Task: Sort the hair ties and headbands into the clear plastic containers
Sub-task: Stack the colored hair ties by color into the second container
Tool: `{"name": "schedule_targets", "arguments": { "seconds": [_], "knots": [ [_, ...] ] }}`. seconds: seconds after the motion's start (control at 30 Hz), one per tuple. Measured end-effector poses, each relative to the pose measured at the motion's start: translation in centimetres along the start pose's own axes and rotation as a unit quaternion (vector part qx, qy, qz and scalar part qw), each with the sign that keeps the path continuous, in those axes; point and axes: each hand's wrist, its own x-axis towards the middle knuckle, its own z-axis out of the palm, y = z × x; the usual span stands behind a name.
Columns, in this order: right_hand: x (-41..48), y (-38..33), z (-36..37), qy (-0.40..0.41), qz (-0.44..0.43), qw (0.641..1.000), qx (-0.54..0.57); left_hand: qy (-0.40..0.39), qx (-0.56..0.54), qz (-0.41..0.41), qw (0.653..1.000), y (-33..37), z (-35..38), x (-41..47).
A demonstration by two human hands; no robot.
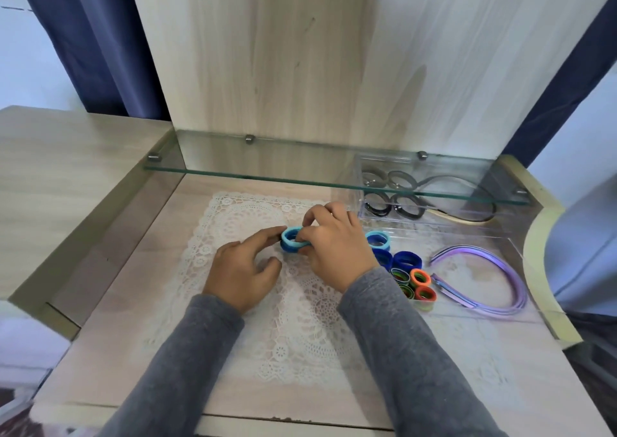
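My right grip was clenched on the blue hair ties, a pale one stacked on a darker one, pinched between thumb and fingertips. They sat just off its left side, low over the lace mat. My left grip held nothing. Its fingers were loosely bent and the forefinger reached up to the stack's far side; I could not tell whether it touched.

The pinch looked to catch only one edge of a soft, springy pair, so I judged the lower tie might slip free on the way over and land in the lace, whose open holes could snag it. The near clear container, just to the right of that grip, already held blue ties and orange-rimmed ties standing on edge beside the purple headbands. A careless drop could tip them. The far container, holding grey ties, sat under a glass shelf, and a high lift risked knocking that edge.

The bench was pale wood grain with a matching upright panel behind, and dark blue curtains hung to either side.
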Motion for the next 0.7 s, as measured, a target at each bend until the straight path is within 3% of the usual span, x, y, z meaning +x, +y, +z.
{"name": "schedule_targets", "arguments": {
  "seconds": [0.13, 0.27, 0.47, 0.7],
  "knots": [
    [-1.4, 2.1, -2.3, 0.015, 0.017, 1.000, 0.003, -0.038, -0.118, -0.025, 0.992, 2.2, 1.1, -0.1],
    [-2.9, 4.7, -4.7, -0.002, 0.039, 0.999, -0.021, -0.089, -0.151, -0.016, 0.984, 4.6, 2.5, 0.6],
    [-5.3, 9.3, -6.5, 0.001, 0.082, 0.996, -0.035, -0.161, -0.149, 0.006, 0.976, 8.2, 5.9, 2.3],
    [-7.4, 12.6, -6.2, 0.030, 0.100, 0.993, -0.048, -0.181, -0.127, 0.020, 0.975, 10.1, 9.3, 3.7]
  ]
}}
